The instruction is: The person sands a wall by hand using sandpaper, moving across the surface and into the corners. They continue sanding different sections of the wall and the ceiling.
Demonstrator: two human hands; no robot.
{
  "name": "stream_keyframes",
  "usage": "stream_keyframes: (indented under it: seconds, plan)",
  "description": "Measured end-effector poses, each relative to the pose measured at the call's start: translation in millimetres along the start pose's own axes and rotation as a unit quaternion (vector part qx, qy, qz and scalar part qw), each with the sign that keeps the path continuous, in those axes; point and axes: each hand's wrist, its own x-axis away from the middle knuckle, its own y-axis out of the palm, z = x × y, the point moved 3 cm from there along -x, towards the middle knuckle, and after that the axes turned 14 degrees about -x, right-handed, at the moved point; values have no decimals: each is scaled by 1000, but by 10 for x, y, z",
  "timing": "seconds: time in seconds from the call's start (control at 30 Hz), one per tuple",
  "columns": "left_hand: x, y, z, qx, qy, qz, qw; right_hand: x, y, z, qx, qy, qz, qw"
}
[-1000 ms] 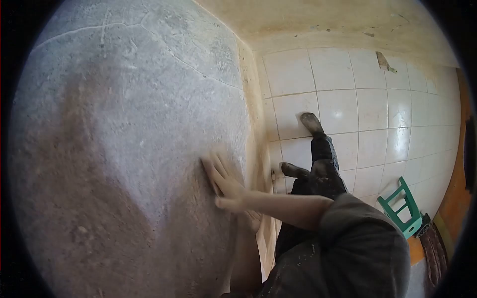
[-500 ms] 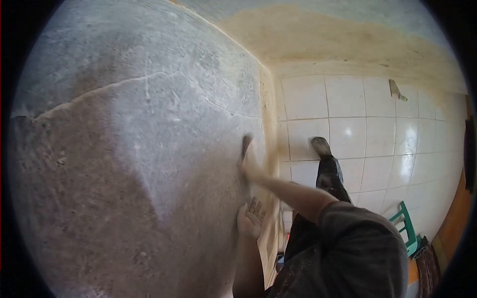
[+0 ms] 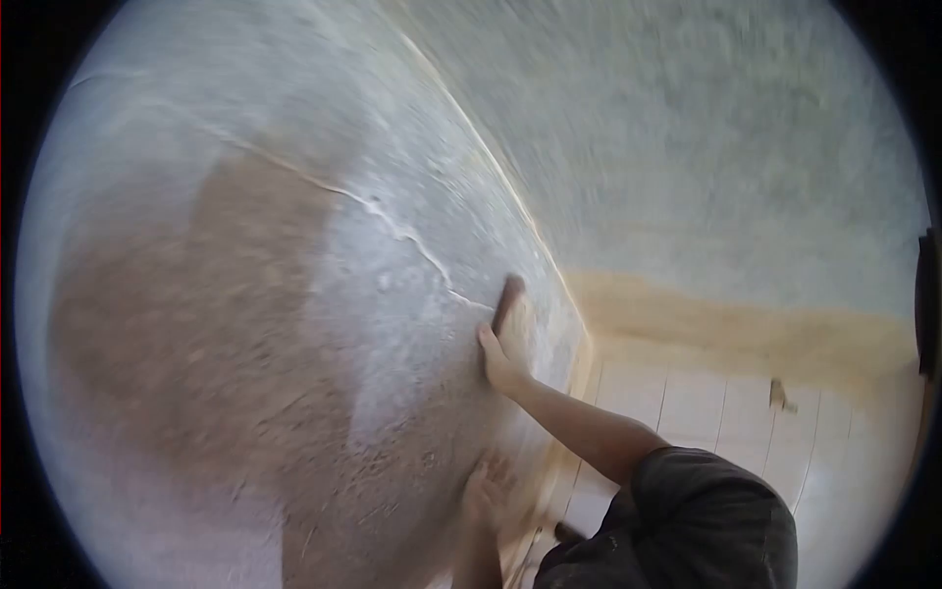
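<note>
My right hand (image 3: 503,368) is closed round a flat tool (image 3: 515,319), a float or trowel with a dark brown edge and a pale face. The tool lies against the grey plastered wall (image 3: 392,324), beside the right end of a raised, light crack line. Below it, my left hand (image 3: 486,486) is near the lower part of the wall, fingers apart and somewhat blurred. I see nothing in it. A large damp brown patch (image 3: 245,294) covers much of the plaster.
A second grey wall (image 3: 706,147) meets the first at a corner, with a tan band (image 3: 726,314) along its foot. White floor tiles (image 3: 692,402) lie below it, with a small flat object (image 3: 780,395) near the band. A dark object (image 3: 926,304) stands at the right edge.
The view has swung up towards the walls, so the foot and green plastic object are out of sight. My right hand still holds the tool, now near the crack's end.
</note>
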Motion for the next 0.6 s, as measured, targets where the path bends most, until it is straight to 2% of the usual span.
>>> stream_keyframes:
  seconds: [0.03, 0.1, 0.13, 0.17, 0.27, 0.37, 0.43, 0.47, 0.53, 0.57, 0.6]
  plan:
    - [96, 17, 91, -1, 27, -4, 1000, -217, 43, -562, -22, -43, 33, 998]
    - [289, 89, 306, -3, 80, -11, 997, -161, 305, -1483, 32, -229, -97, 968]
    - [420, 141, 401, -2, 105, -13, 994, -44, 385, -1824, 17, -315, -179, 932]
    - [370, 79, 542, -2, 117, -16, 993, 16, 554, -1882, 8, -385, -257, 886]
    - [711, 187, 735, -6, 175, 26, 984, 404, 465, -1666, 59, -455, -403, 792]
    - [896, 190, 830, -12, 196, 44, 979, -177, 226, -1620, 162, -326, -383, 849]
    - [856, 135, 851, -4, 209, 39, 977, -666, 235, -1882, 65, -296, -153, 941]
    - [849, 141, 850, -2, 214, 37, 976, -847, 376, -1964, 102, -313, -83, 941]
    - [806, 223, 907, 2, 219, 20, 975, -869, 649, -2161, 142, -380, -45, 913]
    - [759, 257, 960, 2, 222, 11, 975, -734, 714, -2398, 145, -429, -79, 888]
    - [679, 298, 999, 5, 225, 0, 974, -588, 706, -2918, 259, -316, -275, 870]
